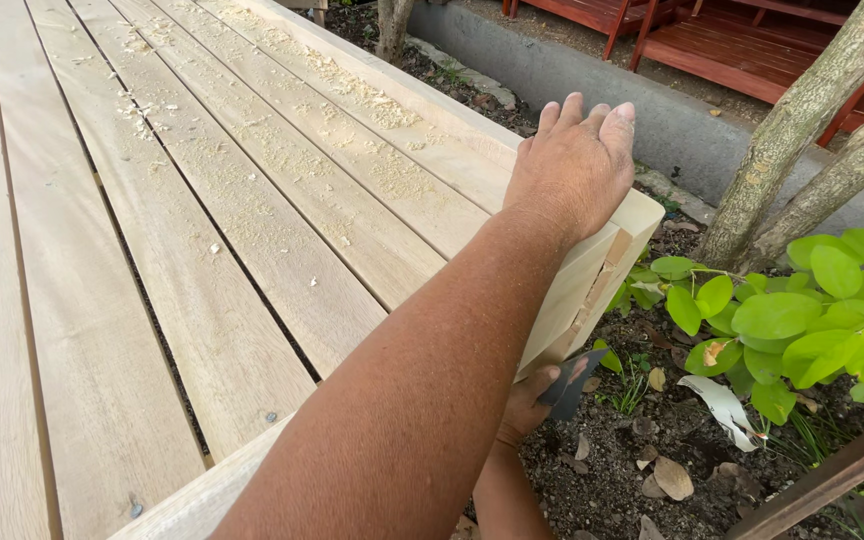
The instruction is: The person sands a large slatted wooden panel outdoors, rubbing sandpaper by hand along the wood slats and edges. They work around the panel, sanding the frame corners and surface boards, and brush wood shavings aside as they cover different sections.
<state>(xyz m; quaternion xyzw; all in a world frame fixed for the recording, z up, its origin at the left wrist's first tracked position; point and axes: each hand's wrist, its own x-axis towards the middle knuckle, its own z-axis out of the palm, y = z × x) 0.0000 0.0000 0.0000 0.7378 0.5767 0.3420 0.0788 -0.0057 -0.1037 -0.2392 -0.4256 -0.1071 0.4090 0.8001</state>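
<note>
Left hand (574,165) flat, fingers together, pressing the deck's corner (642,215). Right hand (530,400) mostly hidden below the forearm, pinching a dark flat scraper (572,385) under the edge board (577,300). Sawdust-strewn pale deck boards (252,230); soil (632,450), leafy shrub (802,320), tree trunks (802,120) beyond.

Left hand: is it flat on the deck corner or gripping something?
Flat. The left hand lies palm down, fingers together and extended, on the top of the deck corner, with nothing visible in it.

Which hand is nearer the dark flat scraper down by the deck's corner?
Right, as far as I can tell. The right hand pinches the dark scraper below the deck corner; the left hand lies flat on top, apart from it.
</note>
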